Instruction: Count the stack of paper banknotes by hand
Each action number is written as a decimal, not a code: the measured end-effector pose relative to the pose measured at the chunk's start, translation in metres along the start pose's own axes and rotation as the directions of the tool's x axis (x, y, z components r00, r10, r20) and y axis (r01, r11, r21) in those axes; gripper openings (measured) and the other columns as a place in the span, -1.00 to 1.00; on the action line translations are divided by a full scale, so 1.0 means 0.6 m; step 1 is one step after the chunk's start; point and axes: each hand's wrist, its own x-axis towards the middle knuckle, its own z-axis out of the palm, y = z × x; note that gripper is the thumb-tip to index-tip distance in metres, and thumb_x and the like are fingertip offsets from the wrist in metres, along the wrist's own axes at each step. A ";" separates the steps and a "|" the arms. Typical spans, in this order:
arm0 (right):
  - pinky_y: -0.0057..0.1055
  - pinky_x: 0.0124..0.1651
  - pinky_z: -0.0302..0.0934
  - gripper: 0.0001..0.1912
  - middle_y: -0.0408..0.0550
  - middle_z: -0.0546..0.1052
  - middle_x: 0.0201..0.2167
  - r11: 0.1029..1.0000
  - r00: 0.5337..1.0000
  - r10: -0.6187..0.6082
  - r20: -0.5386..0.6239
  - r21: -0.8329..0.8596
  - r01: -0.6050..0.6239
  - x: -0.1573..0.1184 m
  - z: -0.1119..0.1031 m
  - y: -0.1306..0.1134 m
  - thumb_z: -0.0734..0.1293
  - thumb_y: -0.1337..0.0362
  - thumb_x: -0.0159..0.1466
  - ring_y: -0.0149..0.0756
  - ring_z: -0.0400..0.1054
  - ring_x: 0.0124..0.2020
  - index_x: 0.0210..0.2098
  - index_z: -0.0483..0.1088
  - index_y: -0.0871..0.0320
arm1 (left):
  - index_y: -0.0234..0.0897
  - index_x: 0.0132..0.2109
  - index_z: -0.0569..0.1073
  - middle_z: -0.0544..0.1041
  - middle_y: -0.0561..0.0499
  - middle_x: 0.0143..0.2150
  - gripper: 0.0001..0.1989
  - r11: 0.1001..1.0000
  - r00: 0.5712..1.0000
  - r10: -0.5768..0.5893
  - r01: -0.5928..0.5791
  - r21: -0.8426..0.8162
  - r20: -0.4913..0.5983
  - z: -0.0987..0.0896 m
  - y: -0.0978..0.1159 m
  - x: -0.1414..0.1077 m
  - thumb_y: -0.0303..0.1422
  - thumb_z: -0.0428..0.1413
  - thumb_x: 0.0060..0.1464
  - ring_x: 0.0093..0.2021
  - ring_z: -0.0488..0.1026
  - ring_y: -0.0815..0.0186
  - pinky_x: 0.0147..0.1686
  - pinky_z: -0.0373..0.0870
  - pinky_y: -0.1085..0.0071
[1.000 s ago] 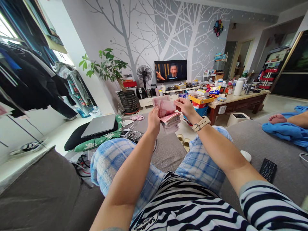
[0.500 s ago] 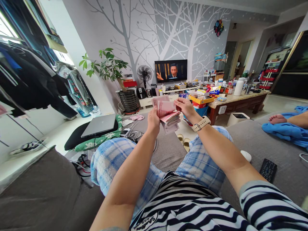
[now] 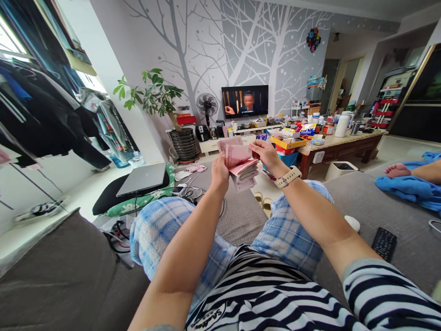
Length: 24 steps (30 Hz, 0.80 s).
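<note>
A thick stack of reddish-pink banknotes (image 3: 244,170) is held up in front of me, above the grey sofa. My left hand (image 3: 219,174) is closed around its left side. With thumb and fingers, my right hand (image 3: 266,155) pinches the upper right edge of one banknote (image 3: 238,153) that stands up from the stack. Another note sticks out behind it, and one hangs below. A beige watch (image 3: 288,178) is on my right wrist. My palms hide part of the stack.
A laptop (image 3: 142,179) lies on cushions at the left, with cables beside it. Slippers (image 3: 262,202) are on the floor ahead. A remote control (image 3: 384,243) rests on the sofa at right, near another person's foot (image 3: 395,170). A crowded coffee table (image 3: 361,140) stands beyond.
</note>
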 end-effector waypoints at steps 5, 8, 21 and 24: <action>-0.51 -0.54 -0.04 -0.69 -0.21 0.24 -0.67 1.000 1.000 0.000 0.007 -0.003 0.000 0.000 0.000 0.000 0.28 0.12 0.15 -0.51 0.08 -0.61 -0.59 0.23 0.18 | -0.31 -0.38 0.46 0.52 -0.01 -0.43 -0.72 1.000 1.000 -0.015 0.015 -0.004 0.018 0.001 0.002 -0.002 -0.17 0.03 -0.04 -0.37 0.47 0.27 -0.33 0.38 0.39; -0.51 -0.53 -0.03 -0.69 -0.21 0.24 -0.67 1.000 1.000 0.002 0.009 0.000 -0.002 0.000 -0.001 0.001 0.28 0.12 0.15 -0.51 0.08 -0.61 -0.59 0.23 0.18 | -0.31 -0.37 0.45 0.51 -0.01 -0.43 -0.70 1.000 1.000 -0.001 0.001 0.010 0.009 0.001 0.000 0.000 -0.14 0.04 -0.05 -0.36 0.46 0.28 -0.31 0.38 0.39; -0.53 -0.55 -0.05 -0.68 -0.22 0.24 -0.66 0.998 1.000 -0.009 0.028 0.066 0.007 0.001 -0.002 0.004 0.30 0.11 0.15 -0.53 0.08 -0.62 -0.59 0.23 0.19 | -0.35 -0.38 0.45 0.49 0.02 -0.44 -0.70 0.998 1.000 0.017 -0.017 0.054 0.008 0.002 0.007 -0.005 -0.17 0.04 -0.04 -0.39 0.41 0.33 -0.37 0.32 0.45; -0.52 -0.55 -0.05 -0.69 -0.21 0.24 -0.66 0.997 0.999 -0.015 0.029 0.073 0.013 0.002 -0.003 0.007 0.30 0.13 0.15 -0.53 0.09 -0.62 -0.59 0.23 0.19 | -0.34 -0.39 0.46 0.49 0.03 -0.44 -0.73 0.999 0.999 0.026 -0.027 0.022 0.029 0.003 0.009 -0.006 -0.20 0.04 -0.03 -0.40 0.41 0.35 -0.37 0.32 0.47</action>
